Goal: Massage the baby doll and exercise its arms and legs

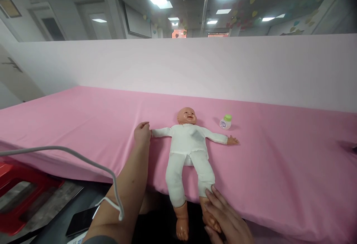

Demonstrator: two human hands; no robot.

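A baby doll (189, 140) in a white top and white trousers lies on its back on the pink cloth, arms spread, with its bare feet past the front edge. My left hand (142, 131) is closed around the doll's hand on the left, which is mostly hidden by my fingers. Over the doll's lower leg and foot on the right lies my right hand (227, 216), its fingers extended and touching the trouser cuff. To the right of the doll's head stands a small clear bottle (225, 122) with a green cap.
The pink-covered table (279, 162) meets a low white wall (178, 65) with glass above. A grey cable (69, 153) crosses the left side in front of my left forearm. At the lower left are a red stool (16, 195) and a black phone (80, 221).
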